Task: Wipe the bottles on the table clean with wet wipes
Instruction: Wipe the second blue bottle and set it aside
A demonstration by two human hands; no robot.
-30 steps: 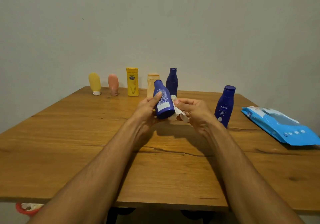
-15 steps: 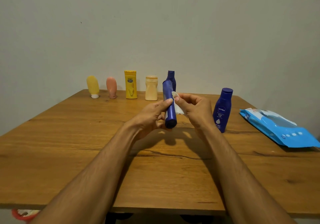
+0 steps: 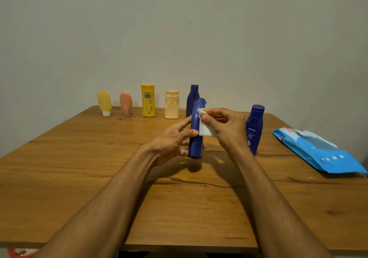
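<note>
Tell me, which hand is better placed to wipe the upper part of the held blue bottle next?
Right. The right hand already pinches the wet wipe against the blue bottle near its cap, while the left hand grips its body.

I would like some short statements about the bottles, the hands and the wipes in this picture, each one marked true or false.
1. The left hand holds a dark blue plastic bottle upright above the wooden table. True.
2. The right hand presses a white wet wipe on that bottle. True.
3. The blue pack of wipes lies left of the hands. False: it lies to the right.
4. The blue Nivea bottle lies on its side. False: it stands upright.
5. Five bottles stand in the back row. True.
</note>
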